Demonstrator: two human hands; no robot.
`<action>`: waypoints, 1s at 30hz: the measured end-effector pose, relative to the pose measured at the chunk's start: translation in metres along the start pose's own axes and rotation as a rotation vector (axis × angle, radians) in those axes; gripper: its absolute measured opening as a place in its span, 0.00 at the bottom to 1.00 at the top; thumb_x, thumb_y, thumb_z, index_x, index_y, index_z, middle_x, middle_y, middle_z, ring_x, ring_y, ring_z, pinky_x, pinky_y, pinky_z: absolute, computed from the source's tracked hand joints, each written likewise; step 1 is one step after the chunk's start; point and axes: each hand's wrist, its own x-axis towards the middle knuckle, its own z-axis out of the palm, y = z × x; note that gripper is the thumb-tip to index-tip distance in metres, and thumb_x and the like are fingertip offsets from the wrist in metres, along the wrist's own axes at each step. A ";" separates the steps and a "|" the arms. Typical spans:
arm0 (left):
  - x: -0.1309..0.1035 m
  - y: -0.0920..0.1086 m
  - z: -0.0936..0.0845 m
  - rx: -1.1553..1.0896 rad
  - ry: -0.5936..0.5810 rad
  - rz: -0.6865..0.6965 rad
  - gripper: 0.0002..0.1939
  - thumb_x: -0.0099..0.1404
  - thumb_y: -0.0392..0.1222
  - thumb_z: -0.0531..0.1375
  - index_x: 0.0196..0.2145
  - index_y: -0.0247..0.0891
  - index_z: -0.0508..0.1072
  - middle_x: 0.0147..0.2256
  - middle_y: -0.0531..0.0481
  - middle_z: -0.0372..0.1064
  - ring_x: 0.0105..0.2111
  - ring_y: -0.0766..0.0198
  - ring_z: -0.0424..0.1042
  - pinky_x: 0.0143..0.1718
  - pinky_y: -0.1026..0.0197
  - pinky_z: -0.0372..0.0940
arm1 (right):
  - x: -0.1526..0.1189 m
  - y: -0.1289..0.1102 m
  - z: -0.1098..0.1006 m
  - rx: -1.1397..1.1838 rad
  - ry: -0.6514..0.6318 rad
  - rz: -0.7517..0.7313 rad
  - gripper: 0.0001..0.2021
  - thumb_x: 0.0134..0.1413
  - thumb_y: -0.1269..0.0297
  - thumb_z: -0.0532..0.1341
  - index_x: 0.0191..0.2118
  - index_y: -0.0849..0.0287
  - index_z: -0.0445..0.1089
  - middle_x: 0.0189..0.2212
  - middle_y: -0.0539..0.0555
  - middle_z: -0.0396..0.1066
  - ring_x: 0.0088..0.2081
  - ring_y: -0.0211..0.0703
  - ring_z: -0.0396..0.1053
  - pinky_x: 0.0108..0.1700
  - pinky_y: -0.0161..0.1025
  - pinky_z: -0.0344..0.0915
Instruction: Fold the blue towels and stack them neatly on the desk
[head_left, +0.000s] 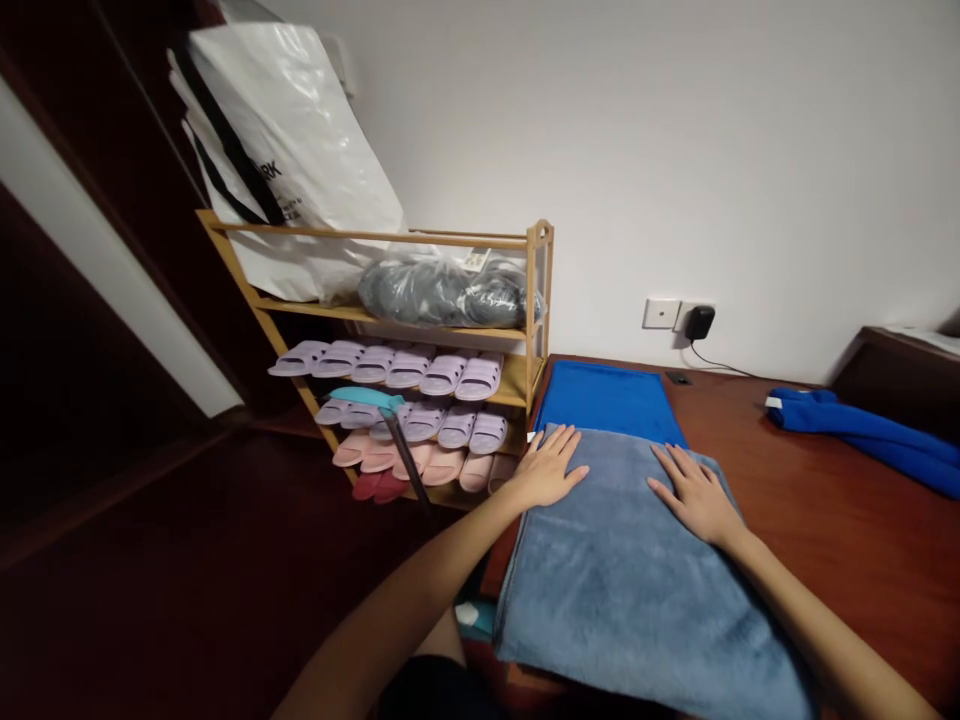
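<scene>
A grey-blue folded towel [622,580] lies flat on the wooden table, its near end reaching the table's front edge. My left hand [549,468] rests flat on its upper left corner, fingers spread. On the upper right part of the same towel lies my right hand [696,495], also palm down with the fingers apart. Beyond the fingertips a bright blue cloth [607,400] sticks out from under the towel's far edge. A small white tag shows beside my left hand. Neither hand grips anything.
Left of the table stands a wooden shoe rack [531,300] with rows of slippers [409,366] and a large white bag [300,130]. A rolled blue cloth [862,430] lies at the table's right. A black plug [700,322] with a cord sits in the wall socket.
</scene>
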 end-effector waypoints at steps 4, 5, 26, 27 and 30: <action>-0.031 0.020 -0.009 0.022 0.015 0.006 0.33 0.71 0.59 0.41 0.66 0.36 0.49 0.66 0.44 0.41 0.66 0.54 0.39 0.64 0.45 0.37 | -0.036 -0.015 -0.010 0.002 0.018 0.004 0.34 0.59 0.39 0.41 0.67 0.49 0.46 0.66 0.55 0.45 0.67 0.48 0.42 0.63 0.53 0.47; -0.039 0.025 -0.011 0.022 0.013 0.009 0.33 0.71 0.58 0.42 0.66 0.36 0.49 0.66 0.44 0.41 0.66 0.54 0.39 0.64 0.45 0.38 | -0.046 -0.019 -0.013 0.003 0.022 0.006 0.34 0.59 0.39 0.42 0.67 0.49 0.46 0.66 0.54 0.45 0.67 0.48 0.42 0.63 0.53 0.47; -0.077 0.016 -0.060 -0.221 0.002 -0.012 0.13 0.67 0.48 0.56 0.47 0.42 0.70 0.43 0.48 0.67 0.46 0.56 0.64 0.48 0.55 0.60 | -0.110 0.036 -0.035 0.319 0.030 0.135 0.27 0.54 0.40 0.51 0.55 0.47 0.64 0.50 0.55 0.69 0.53 0.52 0.65 0.55 0.52 0.58; -0.074 0.013 -0.061 -0.255 -0.018 -0.019 0.11 0.66 0.47 0.58 0.44 0.41 0.70 0.41 0.49 0.67 0.45 0.57 0.64 0.46 0.56 0.61 | -0.108 0.040 -0.036 0.332 0.016 0.136 0.26 0.52 0.40 0.52 0.51 0.49 0.66 0.47 0.56 0.70 0.50 0.52 0.66 0.53 0.51 0.60; -0.068 0.006 -0.063 -0.335 -0.042 -0.060 0.08 0.59 0.44 0.63 0.33 0.39 0.70 0.35 0.51 0.65 0.40 0.58 0.65 0.41 0.59 0.60 | -0.105 0.045 -0.043 0.394 0.025 0.147 0.22 0.49 0.40 0.55 0.40 0.53 0.69 0.41 0.58 0.71 0.44 0.52 0.69 0.46 0.46 0.64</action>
